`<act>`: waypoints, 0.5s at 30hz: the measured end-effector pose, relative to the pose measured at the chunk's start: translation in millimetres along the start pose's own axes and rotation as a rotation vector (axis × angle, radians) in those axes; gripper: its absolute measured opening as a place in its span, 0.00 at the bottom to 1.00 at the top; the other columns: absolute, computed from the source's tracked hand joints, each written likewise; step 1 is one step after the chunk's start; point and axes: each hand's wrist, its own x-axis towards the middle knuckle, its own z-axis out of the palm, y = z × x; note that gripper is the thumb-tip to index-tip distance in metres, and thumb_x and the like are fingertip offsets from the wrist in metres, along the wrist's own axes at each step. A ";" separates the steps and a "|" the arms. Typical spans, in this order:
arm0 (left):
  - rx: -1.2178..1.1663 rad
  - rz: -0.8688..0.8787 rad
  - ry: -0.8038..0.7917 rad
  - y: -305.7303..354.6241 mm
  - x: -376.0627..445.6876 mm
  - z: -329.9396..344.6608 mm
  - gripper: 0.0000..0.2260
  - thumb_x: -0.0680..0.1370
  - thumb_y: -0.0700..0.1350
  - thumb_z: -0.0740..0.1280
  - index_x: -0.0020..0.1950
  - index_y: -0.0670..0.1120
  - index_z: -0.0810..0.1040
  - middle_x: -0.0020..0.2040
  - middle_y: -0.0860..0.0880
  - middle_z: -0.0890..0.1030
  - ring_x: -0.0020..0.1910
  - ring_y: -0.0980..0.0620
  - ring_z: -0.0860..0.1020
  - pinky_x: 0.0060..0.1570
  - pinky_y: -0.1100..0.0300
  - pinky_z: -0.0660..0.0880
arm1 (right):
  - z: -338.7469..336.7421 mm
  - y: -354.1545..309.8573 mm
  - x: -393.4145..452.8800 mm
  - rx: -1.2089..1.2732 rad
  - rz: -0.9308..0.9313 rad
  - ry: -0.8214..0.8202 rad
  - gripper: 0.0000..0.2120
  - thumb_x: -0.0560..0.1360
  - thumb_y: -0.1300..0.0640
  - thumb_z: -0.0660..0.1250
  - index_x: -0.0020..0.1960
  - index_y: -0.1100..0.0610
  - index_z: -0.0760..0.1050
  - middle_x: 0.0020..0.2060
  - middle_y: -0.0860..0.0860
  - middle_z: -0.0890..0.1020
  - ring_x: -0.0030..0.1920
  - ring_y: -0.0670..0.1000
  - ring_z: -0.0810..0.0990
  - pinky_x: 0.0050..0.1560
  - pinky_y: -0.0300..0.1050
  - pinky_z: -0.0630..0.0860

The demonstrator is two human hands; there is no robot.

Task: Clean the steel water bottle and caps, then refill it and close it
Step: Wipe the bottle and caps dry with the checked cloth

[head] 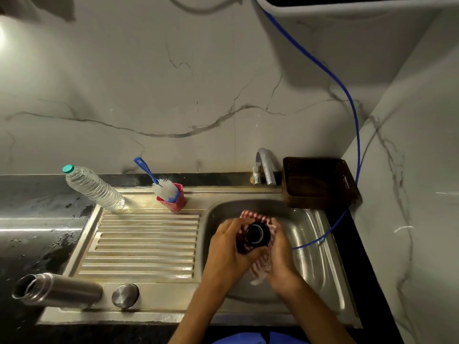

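Left hand (227,247) fingers curled round a dark cup-shaped cap (255,235), open mouth facing up. Right hand (279,249) fingers curled on a red-checked cloth (260,265) wrapped against the cap's far side. Both held over the sink basin (308,234). Steel bottle (58,289) lies on its side, uncapped, at 9 o'clock from the hands, touching the drainboard's near edge; a round steel cap (125,295) just beside its base. Bottle brush (162,186) in a red holder (177,203) at 11 o'clock; plastic water bottle (93,187) further left. Tap (267,167) at 12, brown basket (320,182) at 1.
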 end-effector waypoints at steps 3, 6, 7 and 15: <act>-0.003 0.039 -0.067 -0.3 -3.8 -7.3 0.27 0.70 0.58 0.81 0.65 0.61 0.75 0.57 0.66 0.75 0.54 0.69 0.74 0.54 0.78 0.68 | -8.6 1.7 3.6 -0.173 -0.147 0.017 0.27 0.85 0.40 0.52 0.59 0.58 0.82 0.50 0.59 0.87 0.53 0.58 0.87 0.55 0.58 0.82; -0.248 -0.016 -0.056 -2.0 -6.5 -19.0 0.21 0.71 0.53 0.82 0.61 0.57 0.79 0.52 0.60 0.84 0.53 0.62 0.82 0.51 0.70 0.77 | -19.9 -0.3 5.7 -0.400 -0.296 -0.011 0.26 0.85 0.41 0.54 0.55 0.59 0.82 0.45 0.57 0.87 0.49 0.57 0.87 0.50 0.55 0.84; -0.338 -0.064 -0.036 -2.5 -7.2 -22.7 0.20 0.72 0.52 0.82 0.61 0.55 0.81 0.51 0.59 0.85 0.52 0.60 0.84 0.49 0.68 0.79 | -21.2 -2.0 6.1 -0.434 -0.329 -0.024 0.25 0.85 0.42 0.54 0.54 0.59 0.82 0.44 0.57 0.87 0.48 0.57 0.87 0.49 0.53 0.84; -0.514 -0.275 0.107 -37.6 -23.6 -43.7 0.22 0.70 0.43 0.83 0.61 0.51 0.81 0.56 0.55 0.85 0.56 0.56 0.84 0.52 0.62 0.82 | -12.1 2.6 2.3 -0.130 0.060 -0.066 0.29 0.80 0.35 0.58 0.58 0.58 0.84 0.48 0.57 0.87 0.50 0.57 0.83 0.50 0.52 0.79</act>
